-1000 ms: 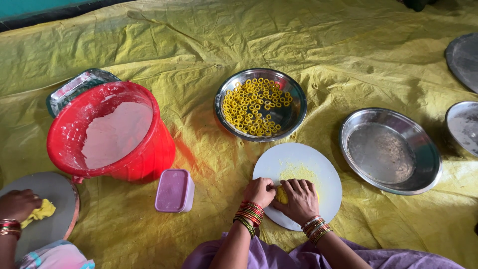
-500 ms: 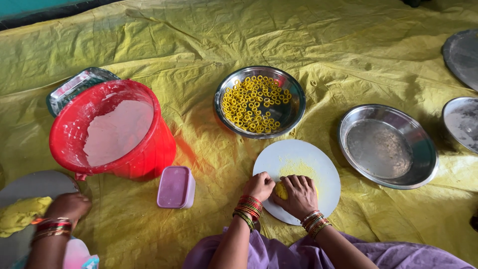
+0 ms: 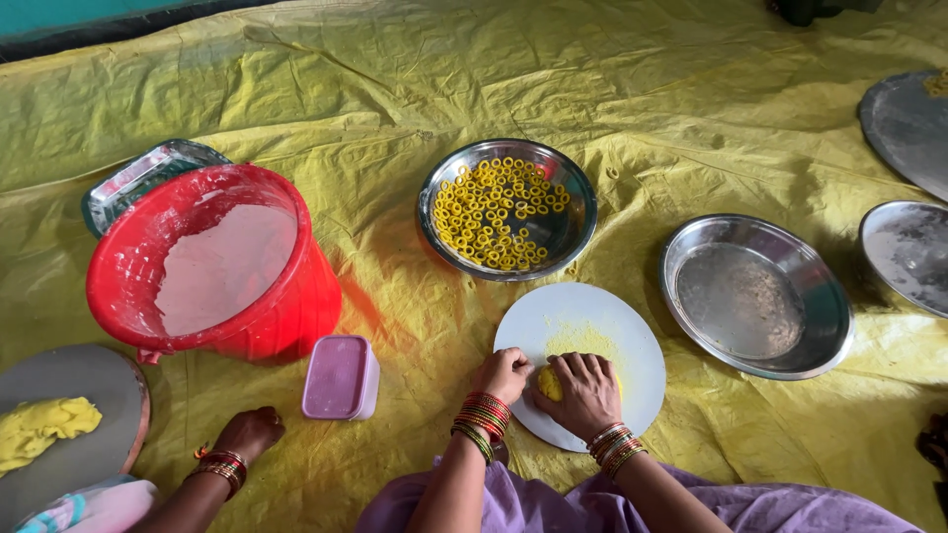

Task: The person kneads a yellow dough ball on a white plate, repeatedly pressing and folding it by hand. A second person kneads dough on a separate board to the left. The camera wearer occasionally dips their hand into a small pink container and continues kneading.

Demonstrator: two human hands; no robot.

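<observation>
Two hands press a lump of yellow dough (image 3: 550, 383) on a round white board (image 3: 602, 331).
Left hand (image 3: 505, 374) curled, right hand (image 3: 590, 391) cupping the lump; beside the board, a co-worker's hand (image 3: 249, 434) has now left its dough.

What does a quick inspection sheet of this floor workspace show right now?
Surface: crinkled yellow sheet.
Job's things: yellow dough lump on white round board; steel bowl of yellow rings.
Clutter: red bucket, pink box, empty steel plate, dough on grey board.
Hands: left hand and right hand on the lump; another person's hand resting on the sheet.
Cables: nothing seen.
Surroundings: teal wall edge.
</observation>
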